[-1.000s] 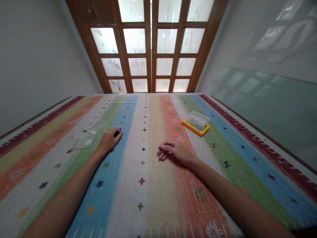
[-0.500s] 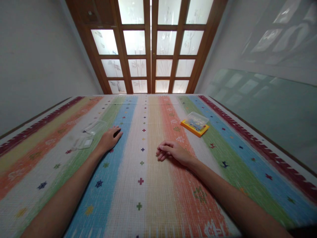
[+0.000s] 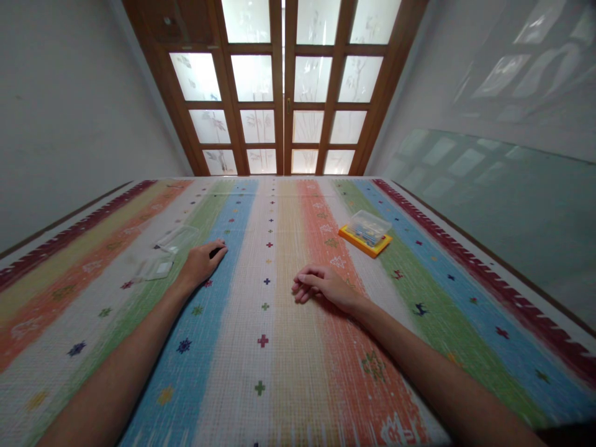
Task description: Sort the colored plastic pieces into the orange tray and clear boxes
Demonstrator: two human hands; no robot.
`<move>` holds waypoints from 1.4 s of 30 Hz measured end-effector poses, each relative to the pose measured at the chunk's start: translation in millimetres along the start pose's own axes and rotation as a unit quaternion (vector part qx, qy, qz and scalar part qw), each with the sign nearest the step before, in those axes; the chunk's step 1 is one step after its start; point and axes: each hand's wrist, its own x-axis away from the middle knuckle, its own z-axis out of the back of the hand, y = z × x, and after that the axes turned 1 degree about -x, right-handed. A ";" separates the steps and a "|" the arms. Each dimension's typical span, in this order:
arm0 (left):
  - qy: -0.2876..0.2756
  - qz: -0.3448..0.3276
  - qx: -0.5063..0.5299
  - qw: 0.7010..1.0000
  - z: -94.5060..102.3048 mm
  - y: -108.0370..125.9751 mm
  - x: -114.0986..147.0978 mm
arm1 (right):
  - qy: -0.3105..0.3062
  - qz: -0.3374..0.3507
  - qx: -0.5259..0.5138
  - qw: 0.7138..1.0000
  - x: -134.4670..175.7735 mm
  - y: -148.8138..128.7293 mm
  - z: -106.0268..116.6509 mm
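Observation:
My left hand [image 3: 203,264] rests on the striped tablecloth [image 3: 242,292], over its blue and green bands. Its fingers are loosely bent, with a gap between thumb and fingers and nothing seen in it. Just left of it lies an open clear plastic case [image 3: 156,269], its lid [image 3: 179,237] raised behind. My right hand [image 3: 323,287] lies on its side on the yellow and orange bands, fingers relaxed, half-curled and slightly apart, apparently holding nothing. Beyond it to the right is a yellow box [image 3: 370,248] with a translucent lid [image 3: 370,221]; small blue-and-yellow contents show faintly inside.
Wooden doors with frosted panes [image 3: 284,124] stand beyond the table's far edge. A pale wall [image 3: 69,112] runs along the left, and a greenish glossy panel [image 3: 503,211] along the right.
My left hand has shifted very slightly left, along with a tiny shift of the whole view. Both hands otherwise keep the same pose, and the boxes stay put.

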 end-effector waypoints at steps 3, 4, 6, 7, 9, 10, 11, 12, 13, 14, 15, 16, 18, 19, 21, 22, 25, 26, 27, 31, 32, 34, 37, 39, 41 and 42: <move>0.009 0.005 0.004 1.000 1.3 1.3 1.6 | 0.001 0.000 0.001 1.000 0.0 -0.2 -0.8; 0.011 0.006 0.004 1.000 1.6 1.7 2.1 | -0.001 0.000 0.004 1.000 0.0 -0.4 -1.0; 0.012 0.007 0.003 1.000 1.7 2.5 3.3 | -0.004 0.002 0.012 1.000 0.3 -0.7 -1.6; 0.011 0.007 0.001 1.000 1.5 2.9 3.9 | -0.004 0.003 0.018 1.000 0.4 -0.8 -1.9; 0.006 0.004 -0.001 1.000 0.4 3.4 4.7 | -0.003 0.007 0.033 0.999 0.9 -0.7 -2.7; -0.001 -0.002 -0.003 1.000 -0.4 3.3 4.8 | -0.003 0.009 0.041 0.999 1.1 -0.4 -3.2; -0.010 -0.010 -0.008 1.000 -1.4 3.1 4.7 | -0.004 0.011 0.047 0.999 1.2 0.1 -3.7; -0.021 -0.019 -0.014 0.999 -2.5 2.5 4.4 | -0.005 0.014 0.050 0.999 1.2 0.8 -4.1; -0.033 -0.027 -0.022 0.999 -3.5 1.6 4.0 | -0.006 0.017 0.052 0.998 1.0 1.6 -4.2; -0.043 -0.034 -0.030 0.998 -4.6 0.6 3.5 | -0.004 0.023 0.057 0.998 0.8 2.4 -3.8; -0.051 -0.038 -0.037 0.997 -5.4 -0.5 3.0 | 0.002 0.033 0.069 0.997 0.4 2.8 -2.5; -0.056 -0.039 -0.043 0.997 -6.0 -1.5 2.6 | 0.018 0.050 0.095 0.994 0.1 2.7 0.0; -0.061 -0.042 -0.051 0.996 -6.6 -3.2 2.2 | 0.082 0.113 0.193 0.971 -0.3 -0.1 9.4; -0.061 -0.043 -0.053 0.996 -6.5 -3.6 2.2 | 0.129 0.157 0.265 0.943 -0.2 -3.0 16.6; -0.052 -0.042 -0.056 0.996 -6.2 -4.0 2.6 | 0.221 0.239 0.392 0.861 0.6 -11.4 35.7; -0.044 -0.040 -0.055 0.997 -6.0 -4.1 2.7 | 0.253 0.278 0.444 0.813 1.2 -16.4 47.0; -0.019 -0.038 -0.043 0.998 -6.6 -4.1 3.0 | 0.342 0.356 0.546 0.677 3.7 -29.9 84.8; -0.014 -0.039 -0.038 0.998 -7.1 -4.2 2.9 | 0.376 0.357 0.563 0.644 4.5 -32.6 97.6; -0.011 -0.040 -0.035 0.999 -7.6 -4.3 2.8 | 0.408 0.351 0.572 0.619 5.3 -34.0 110.0; -0.007 -0.039 -0.034 0.999 -8.9 -4.6 2.2 | 0.488 0.300 0.565 0.593 7.1 -28.2 151.8; -0.008 -0.038 -0.036 0.999 -8.9 -4.6 2.1 | 0.502 0.283 0.557 0.598 7.4 -25.2 159.5; -0.012 -0.039 -0.039 0.998 -8.9 -4.7 1.9 | 0.514 0.253 0.539 0.618 8.1 -19.9 171.2; -0.013 -0.043 -0.040 0.998 -9.3 -4.8 2.3 | 0.505 0.229 0.523 0.647 8.8 -16.6 181.3; -0.003 -0.047 -0.035 0.998 -10.2 -4.9 3.0 | 0.496 0.226 0.517 0.660 8.9 -17.6 184.0; 0.008 -0.051 -0.029 0.998 -11.7 -5.2 3.8 | 0.492 0.233 0.508 0.667 9.1 -20.2 183.7; 0.011 -0.050 -0.027 0.998 -12.4 -5.4 4.1 | 0.494 0.238 0.503 0.668 9.3 -21.8 182.2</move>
